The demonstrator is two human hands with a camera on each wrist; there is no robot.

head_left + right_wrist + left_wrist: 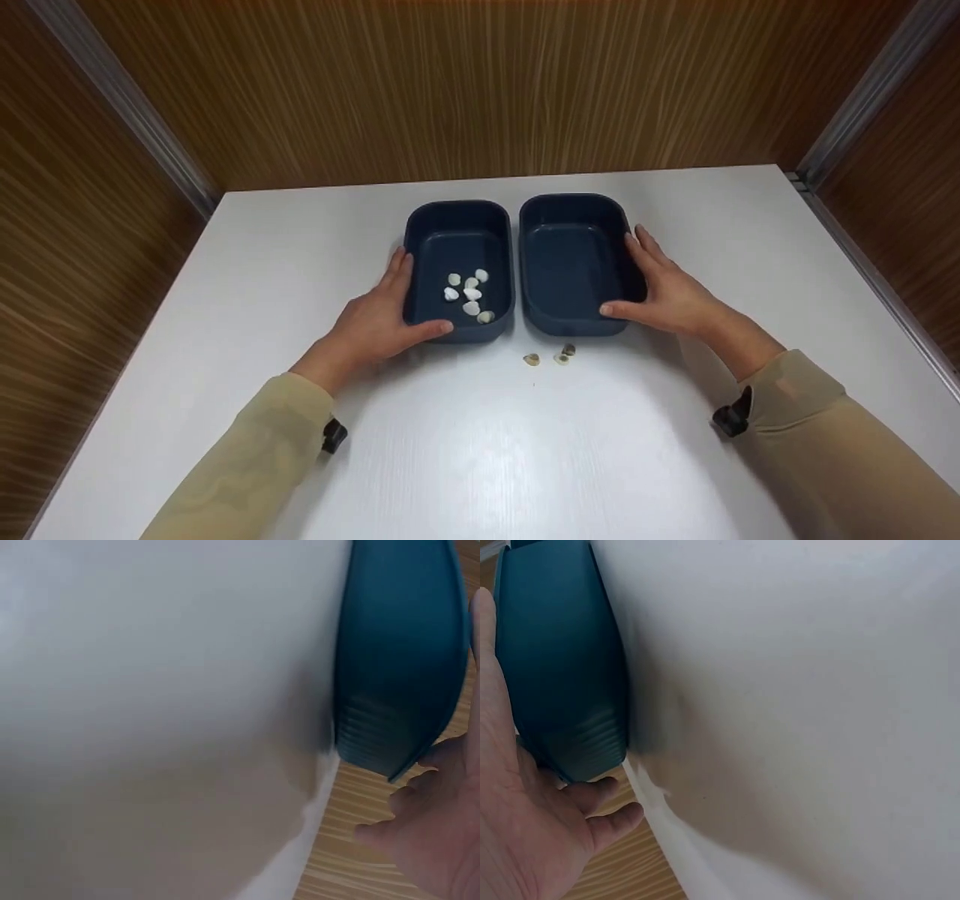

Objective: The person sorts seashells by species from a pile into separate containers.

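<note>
Two dark blue rectangular containers stand side by side, a narrow gap between them, in the head view. Several white shells (472, 294) lie in the near half of the left container (454, 251); nothing shows inside the right container (562, 259). Against the left container's outer side rests my left hand (375, 319), its fingers extended along the wall and the thumb across the near corner. My right hand (671, 296) touches the right container's outer side the same way, thumb at its near rim. Both wrist views show spread fingers beside the container walls.
Three small brownish shells (532, 360) lie on the white table (480, 465), just in front of the right container. A wood-grain panel (480, 90) rises behind the table, with similar panels at left and right.
</note>
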